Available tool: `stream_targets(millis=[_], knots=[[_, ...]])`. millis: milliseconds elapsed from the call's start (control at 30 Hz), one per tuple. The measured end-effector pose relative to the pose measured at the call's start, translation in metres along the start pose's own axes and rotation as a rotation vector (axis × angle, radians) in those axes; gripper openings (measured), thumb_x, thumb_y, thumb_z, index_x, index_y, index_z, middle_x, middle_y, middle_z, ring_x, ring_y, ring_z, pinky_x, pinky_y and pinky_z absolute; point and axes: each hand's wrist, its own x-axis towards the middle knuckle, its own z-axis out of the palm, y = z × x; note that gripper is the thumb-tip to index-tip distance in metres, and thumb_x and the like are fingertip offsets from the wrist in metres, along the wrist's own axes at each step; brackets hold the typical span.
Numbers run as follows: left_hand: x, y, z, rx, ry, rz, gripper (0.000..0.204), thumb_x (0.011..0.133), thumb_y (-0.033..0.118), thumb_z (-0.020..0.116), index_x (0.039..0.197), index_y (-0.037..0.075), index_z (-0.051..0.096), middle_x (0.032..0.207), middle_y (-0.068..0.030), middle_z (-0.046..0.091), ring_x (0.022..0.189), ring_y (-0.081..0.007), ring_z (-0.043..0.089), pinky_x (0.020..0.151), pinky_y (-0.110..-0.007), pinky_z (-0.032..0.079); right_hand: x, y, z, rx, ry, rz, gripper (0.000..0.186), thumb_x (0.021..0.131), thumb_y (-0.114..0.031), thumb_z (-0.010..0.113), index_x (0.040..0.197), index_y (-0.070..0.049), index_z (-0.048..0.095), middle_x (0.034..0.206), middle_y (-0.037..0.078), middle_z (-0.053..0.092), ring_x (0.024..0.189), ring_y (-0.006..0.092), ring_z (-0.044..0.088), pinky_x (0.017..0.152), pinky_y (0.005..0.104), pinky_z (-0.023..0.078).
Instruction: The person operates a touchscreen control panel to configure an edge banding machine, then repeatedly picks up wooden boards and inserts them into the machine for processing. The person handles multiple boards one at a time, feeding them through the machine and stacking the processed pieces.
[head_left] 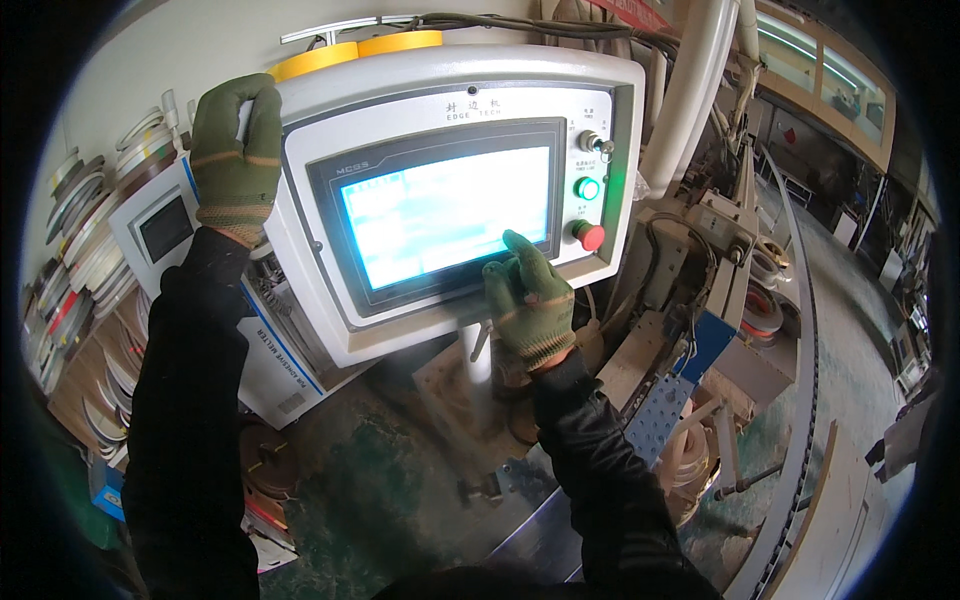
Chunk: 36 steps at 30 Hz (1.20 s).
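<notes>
My two hands are well apart. The left hand, in an olive-green knitted glove (pixel 238 150), is curled around the far left corner of the broad, pale grey control panel (pixel 475 80), which stands in front of me on a pale round post (pixel 478 368). My right hand, in a matching glove (pixel 532 305), holds nothing; its index finger reaches to the near right part of the bright, rectangular glass touchscreen (pixel 450 210), the others bent. I cannot tell whether that fingertip presses the glass.

I judge the panel heavy and stiff, with a hard, smooth casing that a knitted glove could slip on a little. The thick outer rim looks the best place to take hold, clear of the glass, which I take to be the fragile part and worth only a light touch. At the panel's right I'd keep my palm off the red mushroom-shaped button (pixel 588 235), the lit green round button (pixel 586 188) and the metal key switch (pixel 593 143).

To the left, a crowded rack holds flat rolls of pale and coloured strip (pixel 85 235), packed on edge. At the near left sits a small blue box (pixel 106 490); I cannot tell what is in it.
</notes>
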Motion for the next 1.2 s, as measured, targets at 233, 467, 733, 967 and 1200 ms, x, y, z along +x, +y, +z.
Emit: stream_targets(millis=[233,467,733,967,1200], knots=[[0.002,-0.002,-0.001,0.079,-0.017,0.07,0.02,0.1,0.017,0.066,0.115,0.004,0.068,0.115,-0.0142,0.069,0.106,-0.0318,0.067,0.096,-0.042,0.055,0.013,-0.005,-0.004,-0.03,0.025,-0.053,0.05,0.09,-0.013,0.076,0.136,-0.005,0.059,0.084,0.011,0.073,0.074,0.0251,0.075,0.065,0.0377,0.061],[0.003,0.007,-0.004,-0.022,-0.02,-0.023,0.018,0.1,0.016,0.065,0.113,0.004,0.068,0.113,-0.0145,0.069,0.106,-0.0317,0.067,0.095,-0.041,0.054,0.035,-0.01,0.003,-0.061,-0.045,-0.012,0.049,0.09,-0.014,0.075,0.136,-0.004,0.059,0.085,0.013,0.073,0.076,0.0267,0.076,0.067,0.0385,0.061],[0.002,0.006,-0.001,0.033,0.023,0.002,0.018,0.096,0.012,0.067,0.113,0.006,0.069,0.114,-0.0133,0.07,0.105,-0.0325,0.068,0.095,-0.041,0.054,0.016,-0.007,-0.003,-0.033,0.036,-0.036,0.045,0.09,-0.017,0.075,0.133,-0.007,0.064,0.079,0.01,0.07,0.066,0.0213,0.071,0.061,0.0352,0.057],[0.001,0.005,-0.001,-0.059,0.004,-0.087,0.02,0.095,0.009,0.067,0.115,0.006,0.068,0.114,-0.0124,0.07,0.109,-0.0315,0.066,0.096,-0.041,0.055,-0.004,0.0,0.001,0.012,0.025,0.033,0.044,0.09,-0.008,0.075,0.132,-0.003,0.065,0.082,0.011,0.07,0.072,0.0174,0.07,0.067,0.0308,0.056],[0.003,0.002,-0.003,0.119,-0.039,0.116,0.02,0.095,0.007,0.068,0.115,0.005,0.068,0.115,-0.0124,0.069,0.108,-0.0312,0.067,0.096,-0.04,0.055,0.006,0.004,0.006,-0.026,-0.005,-0.091,0.054,0.088,-0.011,0.075,0.139,-0.006,0.058,0.082,0.01,0.072,0.072,0.0236,0.074,0.065,0.035,0.06]])
